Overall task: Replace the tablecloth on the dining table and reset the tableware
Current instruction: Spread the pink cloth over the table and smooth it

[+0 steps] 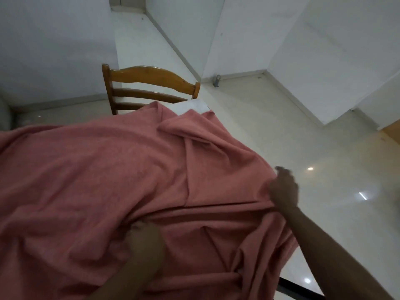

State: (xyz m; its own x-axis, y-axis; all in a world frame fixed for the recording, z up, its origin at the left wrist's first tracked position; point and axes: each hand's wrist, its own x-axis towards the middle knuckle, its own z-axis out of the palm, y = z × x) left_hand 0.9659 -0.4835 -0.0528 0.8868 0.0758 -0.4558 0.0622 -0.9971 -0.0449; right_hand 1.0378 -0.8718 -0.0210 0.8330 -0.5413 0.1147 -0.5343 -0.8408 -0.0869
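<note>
Dusty-pink woven tablecloth (108, 169), one piece, lies rumpled in soft folds over the table (190, 107), whose white corner shows at 12 o'clock. One slatted wooden chair (149, 87) stands behind. Right hand (283, 189) pinches the cloth's edge at 3 o'clock; left hand (145, 241), blurred, grip unclear.

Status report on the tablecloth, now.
Right hand grips the pink tablecloth at the table's edge; left hand on the cloth, blurred. Cloth rumpled, far corner of table bare. Wooden chair at far end.
</note>
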